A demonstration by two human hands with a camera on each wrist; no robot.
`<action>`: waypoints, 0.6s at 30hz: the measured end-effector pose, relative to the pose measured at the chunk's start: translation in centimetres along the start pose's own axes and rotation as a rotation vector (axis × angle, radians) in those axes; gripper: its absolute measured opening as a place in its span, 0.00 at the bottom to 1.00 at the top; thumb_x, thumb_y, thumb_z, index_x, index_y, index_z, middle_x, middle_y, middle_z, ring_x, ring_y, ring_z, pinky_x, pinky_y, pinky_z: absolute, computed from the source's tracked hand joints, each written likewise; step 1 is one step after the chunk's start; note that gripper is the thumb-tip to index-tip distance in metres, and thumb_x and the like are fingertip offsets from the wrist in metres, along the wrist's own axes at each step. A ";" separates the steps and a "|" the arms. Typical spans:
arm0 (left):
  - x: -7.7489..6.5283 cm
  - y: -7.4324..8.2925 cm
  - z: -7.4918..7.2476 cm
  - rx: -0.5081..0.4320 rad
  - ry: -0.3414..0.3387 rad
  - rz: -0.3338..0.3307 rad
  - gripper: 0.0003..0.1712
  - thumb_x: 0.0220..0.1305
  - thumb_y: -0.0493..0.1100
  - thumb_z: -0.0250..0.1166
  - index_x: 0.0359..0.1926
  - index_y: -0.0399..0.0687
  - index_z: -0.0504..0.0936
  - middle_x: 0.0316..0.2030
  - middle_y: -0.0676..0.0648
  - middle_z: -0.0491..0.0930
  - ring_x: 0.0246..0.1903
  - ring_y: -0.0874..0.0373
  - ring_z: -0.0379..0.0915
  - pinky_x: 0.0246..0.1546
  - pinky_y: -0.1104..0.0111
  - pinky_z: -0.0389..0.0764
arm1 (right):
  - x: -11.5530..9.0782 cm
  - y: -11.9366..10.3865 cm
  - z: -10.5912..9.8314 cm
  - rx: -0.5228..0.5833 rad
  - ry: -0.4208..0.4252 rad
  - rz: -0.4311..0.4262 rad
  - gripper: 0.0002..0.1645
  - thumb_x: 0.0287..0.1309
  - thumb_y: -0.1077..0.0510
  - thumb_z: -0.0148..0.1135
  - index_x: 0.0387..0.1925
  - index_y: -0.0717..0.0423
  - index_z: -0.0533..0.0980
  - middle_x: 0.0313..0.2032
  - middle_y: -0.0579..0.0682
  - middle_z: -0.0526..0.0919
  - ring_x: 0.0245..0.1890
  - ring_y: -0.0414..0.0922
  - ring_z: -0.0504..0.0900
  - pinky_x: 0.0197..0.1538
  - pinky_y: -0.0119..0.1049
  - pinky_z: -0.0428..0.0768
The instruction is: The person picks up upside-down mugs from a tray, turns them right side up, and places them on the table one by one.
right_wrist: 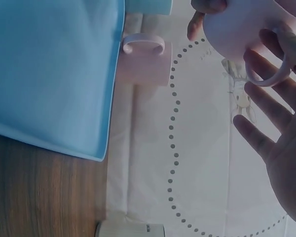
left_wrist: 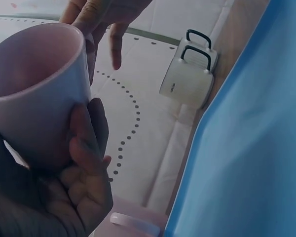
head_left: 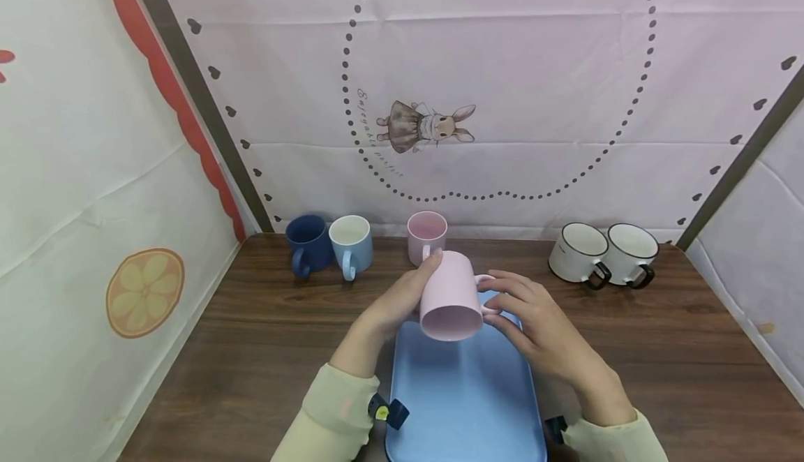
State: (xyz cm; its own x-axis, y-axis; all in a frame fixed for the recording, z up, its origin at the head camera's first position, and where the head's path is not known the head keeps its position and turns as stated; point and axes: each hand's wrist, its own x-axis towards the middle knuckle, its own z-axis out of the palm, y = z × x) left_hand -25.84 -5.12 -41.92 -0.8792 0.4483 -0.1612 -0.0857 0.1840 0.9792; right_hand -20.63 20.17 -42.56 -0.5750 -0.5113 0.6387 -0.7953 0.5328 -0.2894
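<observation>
A light pink mug [head_left: 447, 294] is held tilted above the blue tray [head_left: 465, 399], its open mouth facing toward me and down. My left hand [head_left: 402, 294] grips the mug's body from the left, with curled fingers showing in the left wrist view. On the other side, my right hand [head_left: 540, 322] pinches the mug's handle [right_wrist: 271, 81] between thumb and fingers, the other fingers spread. Just behind stands a second pink mug [head_left: 427, 235], upright on the wooden table [head_left: 251, 350], its handle toward me.
A dark blue mug [head_left: 309, 242] and a light blue mug [head_left: 352, 244] stand at the back left. Two white mugs, one nearer [head_left: 579, 252] and one farther right [head_left: 633, 252], have black rims and handles. A printed cloth wall [head_left: 534, 85] rises behind the table.
</observation>
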 end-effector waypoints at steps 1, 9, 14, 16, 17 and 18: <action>0.0 0.0 -0.1 -0.003 -0.007 -0.003 0.49 0.74 0.76 0.34 0.64 0.40 0.76 0.45 0.40 0.84 0.40 0.53 0.83 0.39 0.61 0.85 | 0.0 0.0 0.0 0.003 0.003 -0.006 0.01 0.68 0.56 0.66 0.38 0.46 0.82 0.58 0.48 0.83 0.68 0.55 0.75 0.68 0.55 0.70; 0.1 0.0 -0.3 -0.003 -0.045 -0.022 0.50 0.74 0.77 0.27 0.67 0.46 0.73 0.49 0.37 0.82 0.40 0.50 0.85 0.35 0.57 0.85 | 0.4 -0.3 0.0 0.103 0.009 0.046 0.06 0.66 0.62 0.67 0.40 0.47 0.82 0.56 0.47 0.82 0.64 0.49 0.77 0.69 0.27 0.68; 0.1 -0.1 -0.4 0.021 -0.082 -0.022 0.49 0.74 0.76 0.24 0.67 0.47 0.73 0.50 0.36 0.83 0.38 0.47 0.87 0.33 0.53 0.87 | 0.4 -0.5 0.0 0.109 0.042 0.067 0.05 0.67 0.62 0.65 0.41 0.49 0.81 0.53 0.47 0.82 0.58 0.46 0.80 0.64 0.24 0.72; 0.1 -0.1 -0.4 0.034 -0.092 -0.022 0.50 0.75 0.75 0.24 0.66 0.46 0.75 0.47 0.36 0.85 0.36 0.47 0.88 0.33 0.53 0.87 | 0.4 -0.6 0.0 0.112 0.052 0.073 0.06 0.67 0.64 0.65 0.41 0.49 0.81 0.52 0.47 0.83 0.57 0.45 0.80 0.63 0.25 0.73; 0.1 -0.1 -0.4 0.039 -0.096 -0.021 0.50 0.75 0.76 0.24 0.65 0.46 0.75 0.46 0.36 0.86 0.35 0.47 0.88 0.33 0.53 0.87 | 0.4 -0.6 -0.1 0.115 0.054 0.079 0.06 0.67 0.64 0.65 0.41 0.50 0.81 0.51 0.46 0.83 0.57 0.45 0.81 0.63 0.25 0.73; 0.2 -0.1 -0.4 0.047 -0.099 -0.021 0.51 0.75 0.76 0.24 0.64 0.45 0.76 0.44 0.37 0.87 0.34 0.47 0.88 0.33 0.52 0.88 | 0.5 -0.7 -0.1 0.119 0.056 0.085 0.07 0.66 0.66 0.65 0.42 0.50 0.81 0.51 0.46 0.83 0.56 0.44 0.81 0.62 0.25 0.74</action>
State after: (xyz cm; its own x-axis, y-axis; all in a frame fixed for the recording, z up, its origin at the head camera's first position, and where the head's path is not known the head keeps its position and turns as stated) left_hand -26.18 -5.47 -42.02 -0.8267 0.5277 -0.1950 -0.0792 0.2340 0.9690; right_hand -20.35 19.64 -42.01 -0.6319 -0.4278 0.6463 -0.7635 0.4873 -0.4239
